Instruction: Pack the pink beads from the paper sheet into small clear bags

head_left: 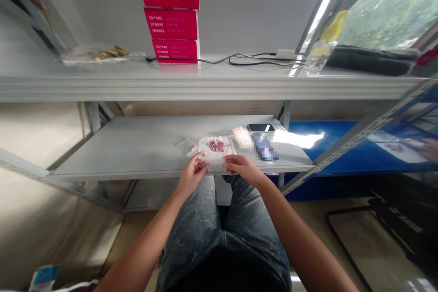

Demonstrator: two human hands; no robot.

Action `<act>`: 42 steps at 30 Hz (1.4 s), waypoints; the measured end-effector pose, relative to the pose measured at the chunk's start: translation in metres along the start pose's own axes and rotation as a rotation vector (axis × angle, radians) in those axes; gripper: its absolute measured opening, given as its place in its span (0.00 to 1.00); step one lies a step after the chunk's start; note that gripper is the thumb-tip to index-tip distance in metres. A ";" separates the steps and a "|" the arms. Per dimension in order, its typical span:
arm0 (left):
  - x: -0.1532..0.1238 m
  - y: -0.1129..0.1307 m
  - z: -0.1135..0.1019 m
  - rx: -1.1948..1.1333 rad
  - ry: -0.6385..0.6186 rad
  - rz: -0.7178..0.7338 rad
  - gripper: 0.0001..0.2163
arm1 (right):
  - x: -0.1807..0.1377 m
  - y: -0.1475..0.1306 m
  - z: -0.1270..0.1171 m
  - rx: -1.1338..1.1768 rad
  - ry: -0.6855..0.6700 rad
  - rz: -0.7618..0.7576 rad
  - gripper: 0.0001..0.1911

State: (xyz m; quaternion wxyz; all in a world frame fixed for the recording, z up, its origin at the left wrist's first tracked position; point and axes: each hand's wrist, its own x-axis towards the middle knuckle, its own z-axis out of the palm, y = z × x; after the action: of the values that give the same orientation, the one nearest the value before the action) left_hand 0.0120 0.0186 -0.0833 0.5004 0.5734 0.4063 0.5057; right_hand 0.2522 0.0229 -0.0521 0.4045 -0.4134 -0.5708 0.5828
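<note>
Flanking bead bag (216,148): small pouch (185,145) left, phone (260,127) right.

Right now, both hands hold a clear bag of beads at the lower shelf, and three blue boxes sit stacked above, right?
No: the head view shows the three boxes are red, not blue. The left hand and right hand do hold the clear bag of beads.

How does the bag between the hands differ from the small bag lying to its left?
The beaded bag is clearly larger than the small bag. The beaded bag holds pink-red beads; the small bag looks empty. The left hand and right hand pinch the beaded bag's near edge; the small bag lies untouched. Both are clear plastic on the grey shelf.
</note>
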 end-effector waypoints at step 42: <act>-0.018 0.022 0.010 0.361 0.117 0.253 0.08 | -0.008 -0.007 0.012 0.074 -0.184 -0.005 0.20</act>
State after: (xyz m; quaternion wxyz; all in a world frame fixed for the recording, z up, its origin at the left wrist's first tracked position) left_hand 0.0181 -0.0038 -0.0650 0.2978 0.6696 0.4436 0.5160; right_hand 0.2434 0.0113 -0.0451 0.3667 -0.3415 -0.5848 0.6379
